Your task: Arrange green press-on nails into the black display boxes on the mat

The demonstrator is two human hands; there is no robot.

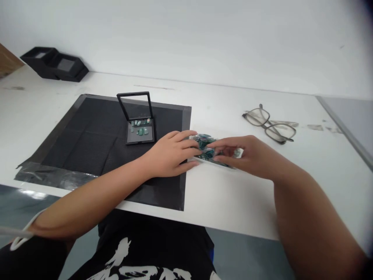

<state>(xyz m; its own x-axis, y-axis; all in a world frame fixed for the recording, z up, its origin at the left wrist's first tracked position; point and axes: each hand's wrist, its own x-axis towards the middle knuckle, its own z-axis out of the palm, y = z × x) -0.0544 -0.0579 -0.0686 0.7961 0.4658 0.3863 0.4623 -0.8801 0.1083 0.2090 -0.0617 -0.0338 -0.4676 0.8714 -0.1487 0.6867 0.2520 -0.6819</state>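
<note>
A small clear plastic bag of green stones (205,142) lies on the white table (239,186) just right of the black mat (96,144). My left hand (170,153) pinches the bag's left end, fingers curled on it. From the right, my right hand (244,155) grips the same bag with thumb and fingers closed. An open black display case (140,130) stands on the mat behind my left hand, lid upright, with several green stones on its base.
A pair of glasses (271,124) lies folded open at the right back of the table. Two black boxes (55,64) sit at the far left by the wall. A grey panel (349,116) borders the table's right side.
</note>
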